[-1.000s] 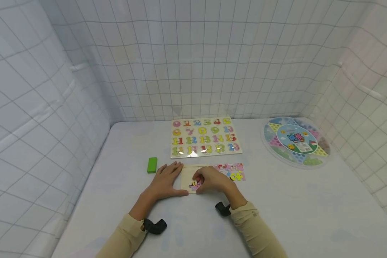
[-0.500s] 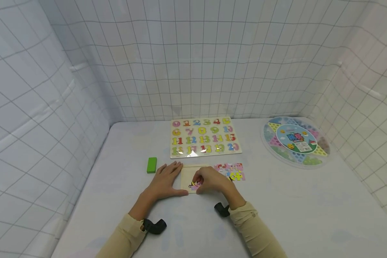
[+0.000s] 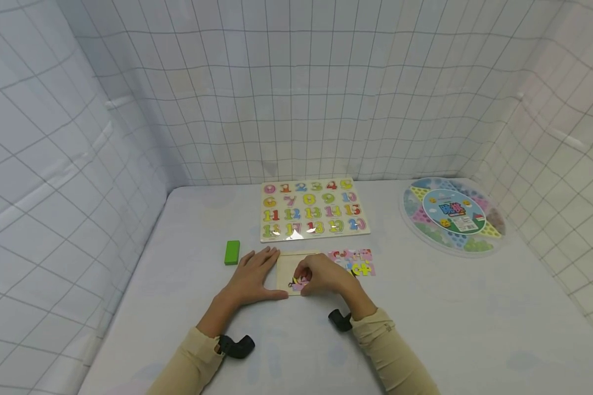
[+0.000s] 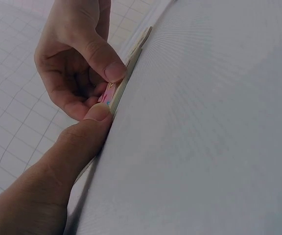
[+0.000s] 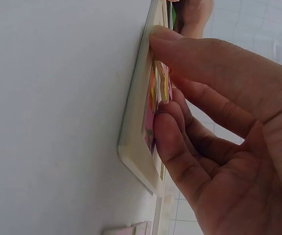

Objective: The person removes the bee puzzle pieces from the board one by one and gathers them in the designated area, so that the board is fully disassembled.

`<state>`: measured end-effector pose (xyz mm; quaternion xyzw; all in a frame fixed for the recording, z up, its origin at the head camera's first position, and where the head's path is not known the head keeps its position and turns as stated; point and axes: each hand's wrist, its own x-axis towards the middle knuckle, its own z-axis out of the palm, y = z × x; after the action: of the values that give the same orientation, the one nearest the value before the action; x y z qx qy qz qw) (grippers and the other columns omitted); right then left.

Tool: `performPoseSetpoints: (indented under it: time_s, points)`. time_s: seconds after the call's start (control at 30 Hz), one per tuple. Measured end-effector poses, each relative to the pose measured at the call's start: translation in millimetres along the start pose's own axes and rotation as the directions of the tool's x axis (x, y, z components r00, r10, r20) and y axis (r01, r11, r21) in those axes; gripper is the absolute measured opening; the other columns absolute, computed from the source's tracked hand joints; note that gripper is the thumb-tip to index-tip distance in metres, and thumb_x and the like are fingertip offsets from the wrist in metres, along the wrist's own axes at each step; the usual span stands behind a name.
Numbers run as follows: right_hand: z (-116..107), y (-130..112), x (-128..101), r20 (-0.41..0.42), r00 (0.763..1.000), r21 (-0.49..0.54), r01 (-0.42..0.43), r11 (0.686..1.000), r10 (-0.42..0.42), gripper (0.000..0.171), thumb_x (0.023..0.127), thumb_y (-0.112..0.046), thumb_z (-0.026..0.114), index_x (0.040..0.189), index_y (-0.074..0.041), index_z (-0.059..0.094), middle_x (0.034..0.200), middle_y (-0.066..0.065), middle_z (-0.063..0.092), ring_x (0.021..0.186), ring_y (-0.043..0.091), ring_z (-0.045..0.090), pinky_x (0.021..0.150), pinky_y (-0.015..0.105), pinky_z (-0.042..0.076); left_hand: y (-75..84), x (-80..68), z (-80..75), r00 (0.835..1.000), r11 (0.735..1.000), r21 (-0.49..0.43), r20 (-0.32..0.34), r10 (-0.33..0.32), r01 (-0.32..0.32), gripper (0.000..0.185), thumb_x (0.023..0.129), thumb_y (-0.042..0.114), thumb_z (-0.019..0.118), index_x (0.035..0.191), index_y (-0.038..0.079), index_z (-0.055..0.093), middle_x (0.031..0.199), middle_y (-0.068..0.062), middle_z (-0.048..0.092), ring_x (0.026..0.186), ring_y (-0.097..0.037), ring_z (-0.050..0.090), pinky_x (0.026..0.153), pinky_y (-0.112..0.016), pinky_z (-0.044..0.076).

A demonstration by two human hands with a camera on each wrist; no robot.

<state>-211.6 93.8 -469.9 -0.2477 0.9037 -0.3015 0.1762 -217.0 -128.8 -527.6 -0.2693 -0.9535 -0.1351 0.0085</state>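
A shallow wooden puzzle tray point(image 3: 286, 267) lies on the table between the hands. Along its left side rests my left hand point(image 3: 252, 278), fingers straight and spread, its thumb touching the front edge. Over the tray's right half, my right hand point(image 3: 323, 272) pinches a puzzle piece point(image 5: 165, 88), which is tilted up from the tray in the right wrist view. Pink and yellow printed pieces point(image 3: 296, 283) show in the tray's front part, partly hidden by the right fingers. More pink, blue and yellow pieces point(image 3: 364, 269) lie together just right of the tray.
A number board point(image 3: 316, 211) lies behind the tray. Left of it is a green block point(image 3: 232, 253), close to the left fingertips. A round board game in clear packaging point(image 3: 454, 216) lies at the back right. Grid-patterned cloth walls point(image 3: 296, 109) enclose the table.
Both hands keep nearly the same place. The right fingers have shifted very slightly over the printed pieces at the tray's front; the left hand stays still.
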Motion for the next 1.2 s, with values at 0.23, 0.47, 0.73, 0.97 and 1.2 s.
performPoseSetpoints:
  time_s: [0.23, 0.47, 0.73, 0.97, 1.2]
  points:
    - [-1.6, -0.8, -0.5, 0.008, 1.0, 0.027, -0.012, 1.0, 0.012, 0.021, 0.068, -0.005, 0.076, 0.087, -0.012, 0.068, 0.077, 0.0, 0.062, 0.069, 0.009, 0.052, 0.061, 0.02, 0.046, 0.6, -0.2, -1.0, 1.0, 1.0, -0.009, -0.003, 0.004, -0.004, 0.113, 0.06, 0.089, 0.04, 0.146, 0.017, 0.024, 0.151, -0.002, 0.028, 0.14, -0.018, 0.021, 0.113, -0.047, 0.013]
    - [-2.1, -2.3, -1.6, 0.012, 1.0, 0.009, -0.018, 1.0, 0.018, 0.022, 0.068, -0.007, 0.076, 0.087, -0.012, 0.067, 0.078, -0.001, 0.062, 0.069, 0.008, 0.052, 0.061, 0.02, 0.046, 0.5, 0.0, -1.2, 1.0, 1.0, -0.008, -0.003, 0.005, -0.005, 0.113, 0.061, 0.089, 0.04, 0.146, 0.017, 0.024, 0.151, -0.002, 0.028, 0.14, -0.018, 0.021, 0.113, -0.047, 0.014]
    - [-3.2, -2.8, -2.3, 0.009, 1.0, 0.004, -0.026, 1.0, 0.026, 0.021, 0.069, -0.008, 0.076, 0.088, -0.012, 0.067, 0.078, -0.001, 0.062, 0.069, 0.008, 0.053, 0.062, 0.019, 0.046, -0.3, 0.9, -0.6, 1.0, 1.0, 0.006, -0.005, 0.009, -0.009, 0.113, 0.061, 0.09, 0.038, 0.146, 0.017, 0.024, 0.151, -0.002, 0.027, 0.141, -0.018, 0.021, 0.113, -0.046, 0.015]
    - [-4.2, -3.6, -3.1, 0.013, 0.999, 0.011, -0.036, 0.999, 0.036, 0.021, 0.069, -0.009, 0.077, 0.088, -0.012, 0.067, 0.078, -0.001, 0.062, 0.07, 0.009, 0.053, 0.062, 0.02, 0.046, -0.1, 0.6, -1.0, 1.0, 1.0, 0.004, -0.005, 0.01, -0.01, 0.113, 0.061, 0.09, 0.038, 0.146, 0.017, 0.024, 0.151, -0.002, 0.027, 0.141, -0.018, 0.021, 0.113, -0.047, 0.015]
    - [-5.2, -1.9, -3.4, -0.001, 1.0, 0.007, -0.016, 1.0, 0.016, 0.021, 0.07, -0.01, 0.077, 0.087, -0.012, 0.067, 0.077, 0.0, 0.061, 0.069, 0.008, 0.052, 0.061, 0.02, 0.046, -0.8, 0.4, -1.1, 1.0, 1.0, -0.002, -0.005, 0.01, -0.01, 0.112, 0.062, 0.088, 0.04, 0.146, 0.016, 0.024, 0.151, -0.002, 0.027, 0.141, -0.018, 0.021, 0.113, -0.047, 0.014]
